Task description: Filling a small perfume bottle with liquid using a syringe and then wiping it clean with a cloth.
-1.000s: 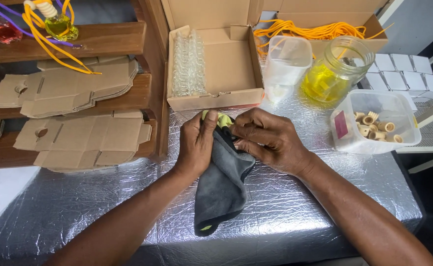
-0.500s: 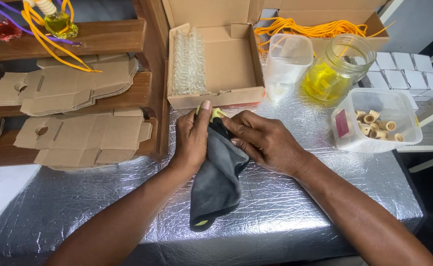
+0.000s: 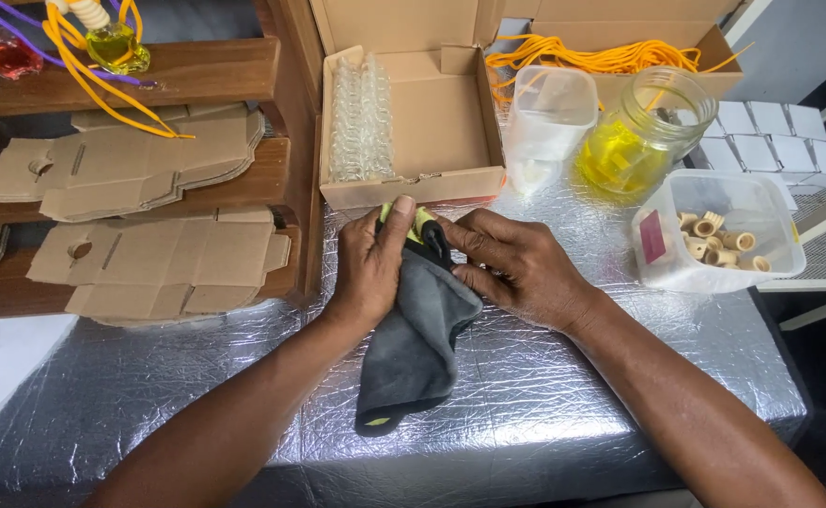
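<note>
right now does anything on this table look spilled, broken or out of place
Nothing stands out. Both hands, left hand and right hand, hold a dark grey cloth around a small yellow item. The jar of yellow liquid stands upright, and the tub of wooden caps sits level.

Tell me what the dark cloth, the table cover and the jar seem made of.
Dark cloth: soft matte fabric, probably microfibre; it drapes and folds. Table cover: shiny crinkled silver foil, seemingly quilted. Jar: clear glass or plastic, yellow liquid showing through.
</note>
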